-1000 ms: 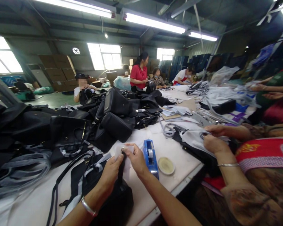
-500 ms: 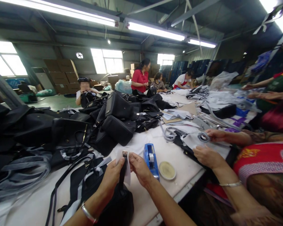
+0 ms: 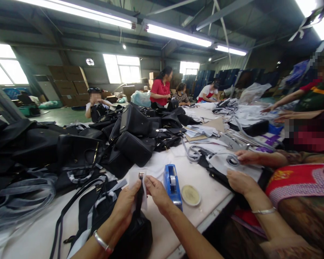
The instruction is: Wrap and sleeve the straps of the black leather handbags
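My left hand (image 3: 124,203) is closed on a black strap (image 3: 138,203), its thumb on the front. A gold buckle (image 3: 141,175) tops the strap, and a thin white paper (image 3: 133,177) sits behind it. From the other side my right hand (image 3: 157,191) pinches the paper and the strap's edge near the buckle; its exact hold is partly hidden. Below both hands lies a black bag (image 3: 140,233), to which the strap seems to run. A blue tape dispenser (image 3: 173,185) stands just right of my right hand.
Black bags (image 3: 132,144) are heaped across the left and middle of the table (image 3: 162,233). A round pale dish (image 3: 190,195) sits near the edge. At right, a co-worker's hands (image 3: 243,176) handle a grey coiled strip (image 3: 233,160). Clear plastic strips (image 3: 29,194) lie at left.
The strap and paper have shifted slightly left, with more paper spread behind the buckle. My right fingers have moved a little left, close to the buckle. The neighbouring co-worker's lower hand moved slightly right.
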Demonstrator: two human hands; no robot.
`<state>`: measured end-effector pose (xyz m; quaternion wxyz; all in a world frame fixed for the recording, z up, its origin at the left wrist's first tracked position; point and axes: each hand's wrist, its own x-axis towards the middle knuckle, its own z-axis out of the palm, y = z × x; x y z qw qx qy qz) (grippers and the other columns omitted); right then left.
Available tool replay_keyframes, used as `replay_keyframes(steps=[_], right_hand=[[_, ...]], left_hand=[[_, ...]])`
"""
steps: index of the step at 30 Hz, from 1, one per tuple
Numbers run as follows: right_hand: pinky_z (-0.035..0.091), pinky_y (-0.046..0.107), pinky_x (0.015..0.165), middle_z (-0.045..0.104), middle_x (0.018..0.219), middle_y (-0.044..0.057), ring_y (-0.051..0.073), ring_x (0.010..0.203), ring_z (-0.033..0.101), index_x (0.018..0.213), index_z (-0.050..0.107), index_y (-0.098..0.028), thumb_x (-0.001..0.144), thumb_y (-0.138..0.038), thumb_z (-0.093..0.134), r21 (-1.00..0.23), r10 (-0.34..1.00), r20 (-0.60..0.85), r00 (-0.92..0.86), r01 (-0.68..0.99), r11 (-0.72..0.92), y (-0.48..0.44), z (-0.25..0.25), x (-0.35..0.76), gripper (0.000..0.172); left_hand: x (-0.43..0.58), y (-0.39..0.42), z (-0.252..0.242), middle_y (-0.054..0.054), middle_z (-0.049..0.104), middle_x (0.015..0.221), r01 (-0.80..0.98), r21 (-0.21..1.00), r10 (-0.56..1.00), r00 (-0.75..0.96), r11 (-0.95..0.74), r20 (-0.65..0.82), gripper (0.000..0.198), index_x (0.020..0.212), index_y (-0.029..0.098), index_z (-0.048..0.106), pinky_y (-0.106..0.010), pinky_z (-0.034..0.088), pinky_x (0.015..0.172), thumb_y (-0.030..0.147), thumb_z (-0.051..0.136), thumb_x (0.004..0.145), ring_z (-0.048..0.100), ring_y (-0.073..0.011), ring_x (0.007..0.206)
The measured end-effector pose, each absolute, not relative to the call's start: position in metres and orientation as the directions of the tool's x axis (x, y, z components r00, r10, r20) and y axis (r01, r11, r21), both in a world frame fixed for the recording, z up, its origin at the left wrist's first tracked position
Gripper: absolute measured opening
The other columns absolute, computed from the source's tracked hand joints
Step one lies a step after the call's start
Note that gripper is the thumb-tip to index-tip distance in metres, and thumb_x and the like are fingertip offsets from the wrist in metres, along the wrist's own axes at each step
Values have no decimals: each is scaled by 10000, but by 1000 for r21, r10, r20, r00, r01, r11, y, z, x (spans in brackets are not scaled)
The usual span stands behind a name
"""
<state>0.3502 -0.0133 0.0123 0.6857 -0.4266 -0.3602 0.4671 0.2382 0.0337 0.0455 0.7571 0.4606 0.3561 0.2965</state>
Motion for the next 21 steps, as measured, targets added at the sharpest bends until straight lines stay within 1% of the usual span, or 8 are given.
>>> replay_keyframes(steps=[3, 5, 8, 10, 13, 16, 19, 21], right_hand=[[397, 199, 548, 520, 740, -1, 84, 618, 464, 1022, 631, -164, 857, -488, 559, -928, 957, 111, 269, -316, 196, -13, 15, 352, 371], [421, 211, 564, 530, 740, 0, 90, 621, 480, 997, 634, -160, 848, -473, 569, -937, 959, 108, 263, -296, 187, -12, 16, 353, 352], [443, 226, 551, 552, 725, 4, 100, 603, 506, 935, 630, -144, 828, -454, 587, -953, 949, 84, 304, -252, 165, -11, 16, 354, 331], [434, 223, 515, 557, 687, 0, 100, 565, 510, 886, 616, -135, 804, -432, 608, -958, 941, 56, 333, -249, 145, -9, 15, 355, 309], [396, 209, 448, 543, 610, -21, 89, 483, 478, 845, 589, -134, 756, -382, 643, -944, 937, 1, 351, -308, 117, -8, 16, 358, 268], [361, 201, 405, 503, 532, -47, 80, 423, 433, 822, 572, -137, 730, -342, 637, -932, 932, -43, 360, -351, 93, -6, 18, 358, 234], [311, 184, 381, 493, 519, -55, 72, 410, 415, 773, 547, -145, 703, -301, 631, -930, 913, -85, 400, -360, 70, -4, 20, 357, 191], [289, 184, 377, 486, 515, -60, 73, 405, 408, 748, 522, -155, 696, -299, 633, -928, 914, -102, 392, -369, 55, -4, 23, 359, 189]], left_hand=[[239, 34, 47, -111, 704, 834, -113, 915, 789, 555, 387, -265, 469, 972, 83, 684, -291, 497, 631, 477, 720, 720, 628, -190, 650], [241, 34, 45, -86, 693, 764, -89, 935, 811, 529, 344, -248, 432, 896, 96, 694, -277, 481, 592, 493, 707, 723, 601, -171, 598], [242, 35, 42, -54, 670, 673, -34, 960, 845, 484, 277, -227, 375, 810, 122, 689, -266, 464, 564, 491, 682, 740, 570, -160, 559], [243, 34, 41, -57, 674, 668, 31, 970, 856, 465, 239, -226, 382, 819, 125, 687, -267, 457, 553, 499, 661, 751, 568, -165, 553], [245, 31, 43, -67, 686, 691, 102, 974, 863, 452, 202, -227, 444, 891, 119, 680, -273, 457, 549, 540, 613, 768, 579, -179, 563], [247, 23, 46, -74, 692, 735, 92, 980, 870, 451, 178, -200, 488, 947, 118, 665, -292, 485, 589, 567, 578, 777, 604, -196, 611], [250, 16, 44, -80, 686, 795, 85, 992, 876, 467, 93, -122, 497, 974, 128, 646, -321, 512, 654, 580, 566, 786, 626, -214, 684], [251, 16, 40, -65, 664, 781, 95, 995, 872, 483, 36, -78, 465, 959, 140, 628, -313, 511, 645, 571, 564, 796, 623, -208, 694]])
